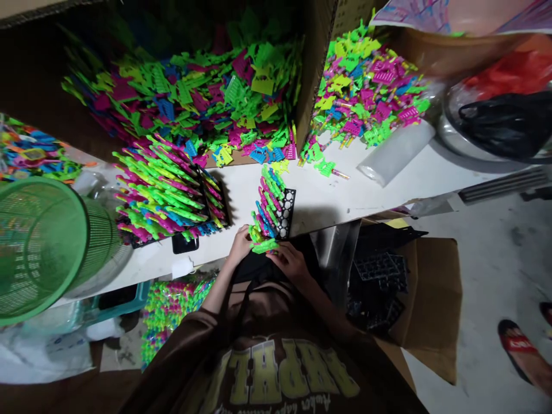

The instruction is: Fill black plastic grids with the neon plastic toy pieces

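Observation:
At the table's near edge stands a black plastic rack (285, 213) with round holes, partly filled with a slanting row of small green, pink and blue plastic pieces (270, 195). In front of its near end is a bright green plastic piece (264, 247), its exact kind too small to tell. My left hand (241, 246) has its fingers closed at the left end of that piece, beside the yellow-green ones. The fingers of my right hand (290, 261) pinch its right end. Part of the rack's near end is hidden behind the piece and my fingers.
Packed racks (166, 190) stand left of my hands, near a dark phone-like object (185, 243) and a green basket (81, 230). Behind is a large cardboard box (317, 63) of loose pieces. A plastic roll (397, 152) lies right. Black racks (379, 276) fill a lower carton.

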The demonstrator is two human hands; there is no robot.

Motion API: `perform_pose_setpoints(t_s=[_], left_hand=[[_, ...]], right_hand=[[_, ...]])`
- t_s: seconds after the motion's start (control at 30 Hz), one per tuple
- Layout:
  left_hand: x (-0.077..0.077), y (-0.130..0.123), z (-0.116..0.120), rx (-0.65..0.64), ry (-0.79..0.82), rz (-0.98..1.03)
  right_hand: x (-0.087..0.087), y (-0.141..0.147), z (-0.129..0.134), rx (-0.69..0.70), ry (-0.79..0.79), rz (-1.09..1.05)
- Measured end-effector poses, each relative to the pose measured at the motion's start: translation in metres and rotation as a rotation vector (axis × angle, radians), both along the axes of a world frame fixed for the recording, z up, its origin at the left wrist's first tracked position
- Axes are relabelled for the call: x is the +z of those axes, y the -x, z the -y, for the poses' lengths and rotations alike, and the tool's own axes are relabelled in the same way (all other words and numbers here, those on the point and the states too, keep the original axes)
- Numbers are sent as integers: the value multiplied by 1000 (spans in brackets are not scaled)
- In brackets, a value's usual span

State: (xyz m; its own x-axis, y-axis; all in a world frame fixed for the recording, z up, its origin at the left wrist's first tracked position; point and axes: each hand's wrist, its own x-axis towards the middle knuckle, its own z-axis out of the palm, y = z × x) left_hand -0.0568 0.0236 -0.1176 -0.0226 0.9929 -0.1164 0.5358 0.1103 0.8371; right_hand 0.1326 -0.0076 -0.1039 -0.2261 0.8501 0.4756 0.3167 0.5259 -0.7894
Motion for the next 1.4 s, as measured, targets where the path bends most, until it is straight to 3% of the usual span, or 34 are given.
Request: perform_pose_setpoints(t_s=[0.23, 0.43, 0.57, 0.87, 1.4], left_hand=[[0, -3, -1, -2, -10, 1], [3, -7, -1, -9, -11, 10], [4, -10, 0, -13, 0, 11], [4, -15, 1, -2, 10, 16], [1, -21, 3, -5, 7, 8]], right_hand=[[-10, -2, 4, -103, 106, -71], [-37, -2, -8, -29, 108, 28], [-45, -5, -8, 83, 168, 123], [-38, -13, -6, 97, 231, 224], [-35, -10, -22, -42, 232, 352]])
